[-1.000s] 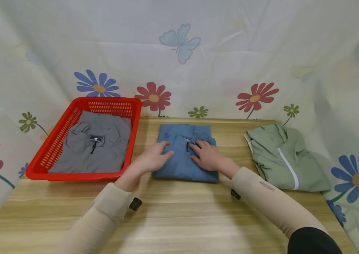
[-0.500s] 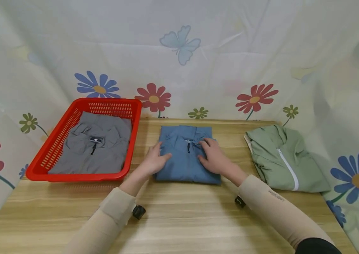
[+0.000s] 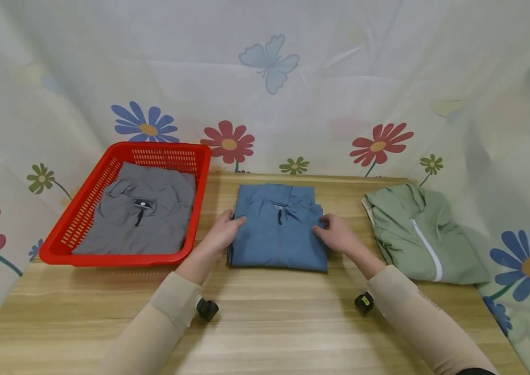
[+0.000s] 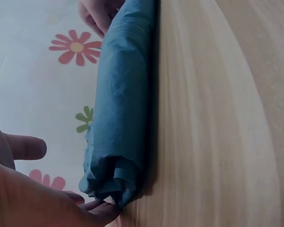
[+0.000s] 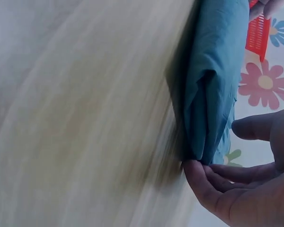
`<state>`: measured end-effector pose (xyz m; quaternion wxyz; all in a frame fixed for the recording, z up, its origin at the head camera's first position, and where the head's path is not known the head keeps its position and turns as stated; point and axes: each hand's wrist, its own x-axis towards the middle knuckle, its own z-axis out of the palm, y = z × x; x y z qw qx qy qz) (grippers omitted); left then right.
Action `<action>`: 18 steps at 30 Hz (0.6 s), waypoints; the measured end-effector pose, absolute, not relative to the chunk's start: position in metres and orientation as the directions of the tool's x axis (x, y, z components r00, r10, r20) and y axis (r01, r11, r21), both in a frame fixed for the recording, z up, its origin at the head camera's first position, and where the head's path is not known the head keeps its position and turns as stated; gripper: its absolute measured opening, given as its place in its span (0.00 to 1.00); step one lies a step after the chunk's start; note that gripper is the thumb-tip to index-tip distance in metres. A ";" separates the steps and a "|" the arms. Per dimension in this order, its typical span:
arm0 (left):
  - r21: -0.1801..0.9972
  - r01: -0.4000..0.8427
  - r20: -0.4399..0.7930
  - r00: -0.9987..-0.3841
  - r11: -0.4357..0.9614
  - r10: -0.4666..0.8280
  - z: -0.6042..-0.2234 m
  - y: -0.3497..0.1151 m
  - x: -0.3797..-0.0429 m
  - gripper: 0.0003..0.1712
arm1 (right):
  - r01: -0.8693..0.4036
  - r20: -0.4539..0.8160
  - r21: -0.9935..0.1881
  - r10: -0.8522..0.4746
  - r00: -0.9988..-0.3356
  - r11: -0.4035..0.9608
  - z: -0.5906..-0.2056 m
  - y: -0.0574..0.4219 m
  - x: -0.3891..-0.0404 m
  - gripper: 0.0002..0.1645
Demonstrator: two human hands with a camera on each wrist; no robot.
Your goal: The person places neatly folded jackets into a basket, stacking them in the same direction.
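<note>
1. Folded blue zip-front jacket, flat on the wood-grain surface, between the fingers of the left hand and the fingers of the right hand.
2. Fingers on both sides: loosely extended, tips touching the lower side edges; each thumb apart from the cloth in its wrist view; no closed grip.
3. Handling, as judged: probably light, soft and pliant, slightly slippery; not fragile, but liable to sag or unfold.
4. Best hold, as judged: both side edges, fingers beneath the lowest layer, thumbs above.
5. Appearance: neat, near-rectangular packet; gathered collar beyond the fingertips, dark zip pull midway between hands; smoother cloth nearer the wrists; stacked folds beside the fingers.
6. Left of the left fingers: red basket containing grey jacket. Right of the right fingers: folded green jacket.
</note>
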<state>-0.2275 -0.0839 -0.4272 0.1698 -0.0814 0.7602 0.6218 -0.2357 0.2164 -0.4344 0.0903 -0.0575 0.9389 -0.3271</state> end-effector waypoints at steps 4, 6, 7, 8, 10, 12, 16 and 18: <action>0.915 -0.350 -0.377 -0.920 0.202 0.113 -0.426 -0.086 -0.228 0.42 | -0.011 -0.155 -0.698 -0.166 -0.974 0.716 -0.435 0.215 -0.237 0.29; 0.911 -0.359 -0.387 -0.914 0.201 0.123 -0.427 -0.087 -0.228 0.41 | 0.009 -0.159 -0.743 -0.163 -0.974 0.670 -0.437 0.214 -0.239 0.28; 0.909 -0.366 -0.394 -0.911 0.197 0.125 -0.428 -0.088 -0.229 0.41 | 0.024 -0.163 -0.767 -0.157 -0.974 0.641 -0.439 0.214 -0.240 0.28; 0.907 -0.374 -0.400 -0.908 0.193 0.125 -0.428 -0.089 -0.229 0.42 | 0.047 -0.170 -0.793 -0.145 -0.975 0.607 -0.440 0.214 -0.241 0.28; 0.907 -0.379 -0.403 -0.907 0.182 0.120 -0.429 -0.089 -0.230 0.42 | 0.094 -0.184 -0.843 -0.120 -0.976 0.530 -0.443 0.215 -0.243 0.28; 0.909 -0.382 -0.402 -0.909 0.167 0.108 -0.428 -0.089 -0.230 0.42 | 0.141 -0.207 -0.874 -0.093 -0.974 0.465 -0.444 0.215 -0.245 0.29; 0.910 -0.387 -0.402 -0.910 0.146 0.096 -0.427 -0.086 -0.231 0.42 | 0.205 -0.252 -0.893 -0.066 -0.966 0.400 -0.441 0.215 -0.244 0.30; 0.911 -0.389 -0.403 -0.910 0.139 0.093 -0.428 -0.085 -0.232 0.41 | 0.219 -0.265 -0.891 -0.063 -0.962 0.399 -0.439 0.215 -0.244 0.29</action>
